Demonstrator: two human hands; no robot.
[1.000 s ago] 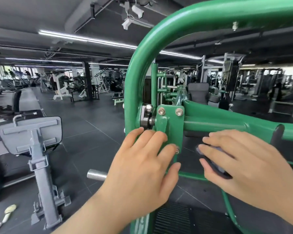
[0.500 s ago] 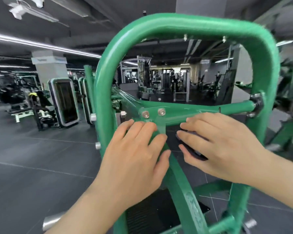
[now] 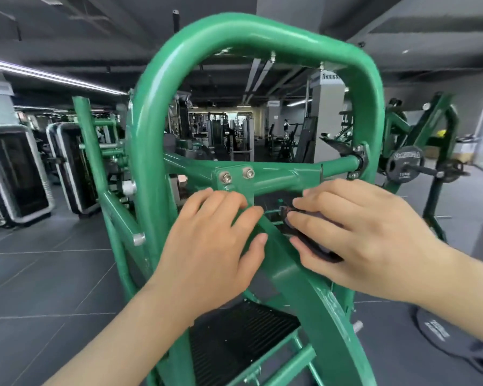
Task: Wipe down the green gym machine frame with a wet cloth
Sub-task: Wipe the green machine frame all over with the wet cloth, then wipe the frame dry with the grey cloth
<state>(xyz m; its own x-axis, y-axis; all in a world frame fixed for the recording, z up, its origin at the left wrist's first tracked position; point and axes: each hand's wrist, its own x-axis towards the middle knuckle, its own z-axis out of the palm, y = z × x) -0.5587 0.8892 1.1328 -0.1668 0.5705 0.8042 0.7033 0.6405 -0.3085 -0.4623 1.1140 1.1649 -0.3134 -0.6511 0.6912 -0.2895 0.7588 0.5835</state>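
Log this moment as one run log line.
left hand: resting flat on green frame | right hand: pressing dark cloth beside diagonal bar | stage: wiping

Left hand (image 3: 211, 243): palm down, fingers extended and close together, thumb angled toward the right, forearm reaching in from the lower left. Right hand (image 3: 363, 235): palm down, fingers pointing left and slightly bent, pressing down flat, forearm entering from the right edge. The two hands lie near each other, apart.
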